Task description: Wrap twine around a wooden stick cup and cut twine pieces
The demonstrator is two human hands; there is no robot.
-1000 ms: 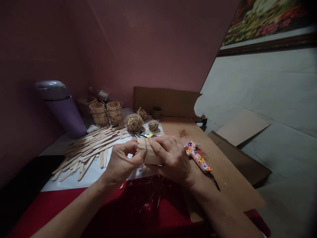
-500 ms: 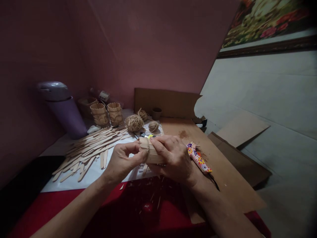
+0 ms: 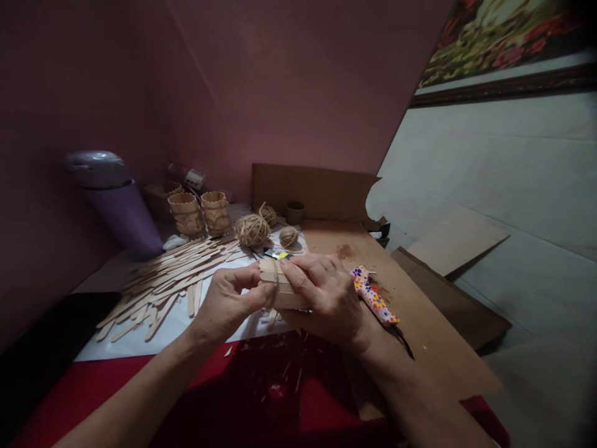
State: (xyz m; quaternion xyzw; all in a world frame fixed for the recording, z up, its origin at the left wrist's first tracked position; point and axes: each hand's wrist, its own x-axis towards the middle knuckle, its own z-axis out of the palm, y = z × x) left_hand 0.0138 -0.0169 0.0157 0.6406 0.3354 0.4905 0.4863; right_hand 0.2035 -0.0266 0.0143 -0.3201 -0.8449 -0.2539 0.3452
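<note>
A small cup made of wooden craft sticks (image 3: 291, 297) lies on its side in my hands above the table. Twine (image 3: 276, 274) runs round it near its scalloped end. My right hand (image 3: 326, 295) is wrapped round the cup's right part, thumb underneath and fingers over the top. At the scalloped end, my left hand (image 3: 233, 298) is closed, with thumb and forefinger against the cup beside the twine. My palms hide part of the cup. Just behind it lies a black and yellow-green tool (image 3: 278, 254), partly covered.
Loose craft sticks (image 3: 172, 280) spread over white paper at left. Behind are twine balls (image 3: 252, 231), finished stick cups (image 3: 216, 213), a small pot (image 3: 294, 213) and a purple bottle (image 3: 124, 214). A flower-patterned glue gun (image 3: 375, 298) rests on cardboard (image 3: 433, 348) at right.
My left fingertips have shifted slightly left, and more of the cup's scalloped end and the twine shows. My right hand keeps its grip.
</note>
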